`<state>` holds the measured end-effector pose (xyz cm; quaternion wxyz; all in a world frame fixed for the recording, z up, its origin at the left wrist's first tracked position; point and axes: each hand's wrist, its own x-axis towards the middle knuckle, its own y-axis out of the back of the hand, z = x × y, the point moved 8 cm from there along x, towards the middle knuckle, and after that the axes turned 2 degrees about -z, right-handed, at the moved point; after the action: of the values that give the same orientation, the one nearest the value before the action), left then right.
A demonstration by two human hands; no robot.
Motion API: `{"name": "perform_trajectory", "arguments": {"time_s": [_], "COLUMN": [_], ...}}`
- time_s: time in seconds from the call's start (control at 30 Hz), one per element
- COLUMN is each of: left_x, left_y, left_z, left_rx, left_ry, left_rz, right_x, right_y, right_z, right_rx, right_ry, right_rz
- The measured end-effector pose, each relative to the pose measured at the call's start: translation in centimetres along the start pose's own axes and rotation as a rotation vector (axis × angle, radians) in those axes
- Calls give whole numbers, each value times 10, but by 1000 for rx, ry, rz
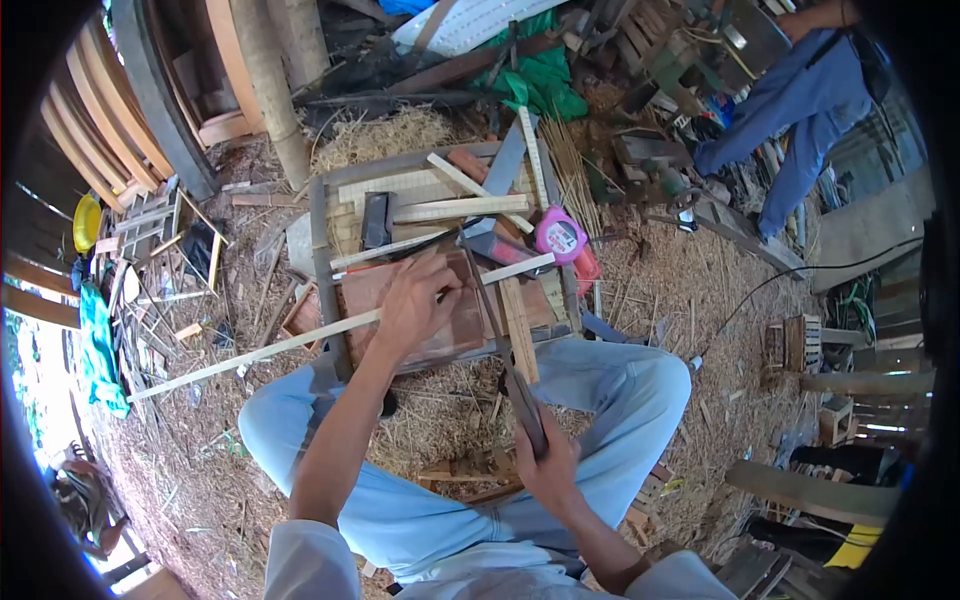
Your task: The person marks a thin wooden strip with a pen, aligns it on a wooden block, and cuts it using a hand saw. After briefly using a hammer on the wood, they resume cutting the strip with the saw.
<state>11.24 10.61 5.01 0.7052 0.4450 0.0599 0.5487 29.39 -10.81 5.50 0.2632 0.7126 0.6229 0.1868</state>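
A long thin wood strip [260, 352] lies slantwise across a low wooden worktable [320, 225], its left end reaching out past the table. My left hand [415, 300] is closed on this strip and presses it down over a reddish-brown board [365, 290]. In my right hand [547, 460] is the dark handle of a handsaw [492, 312]. The saw's narrow blade points away from me and crosses the strip just right of my left hand. A flat wood piece [518, 330] lies beside the blade, sticking out over the table's near edge.
On the table are a pink tape measure [561, 236], a dark block [377, 220] and several wood strips [460, 208]. My knees [655, 385] flank its near side. Shavings [660, 300] cover the ground. At the upper right stands another person in blue trousers [800, 115].
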Motion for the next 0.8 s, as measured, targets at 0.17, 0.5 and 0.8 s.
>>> {"name": "perform_trajectory", "arguments": {"time_s": [0.17, 0.5, 0.8], "left_x": [1, 1, 3], "left_y": [1, 1, 3], "left_z": [-3, 2, 3], "left_rx": [70, -1, 44], "left_ry": [20, 32, -10], "left_rz": [-65, -24, -5], "right_x": [123, 0, 51], "right_y": [-36, 1, -20], "right_z": [-40, -4, -11], "right_rx": [149, 26, 1], "right_ry": [111, 72, 86], "right_rz": [38, 31, 33]}}
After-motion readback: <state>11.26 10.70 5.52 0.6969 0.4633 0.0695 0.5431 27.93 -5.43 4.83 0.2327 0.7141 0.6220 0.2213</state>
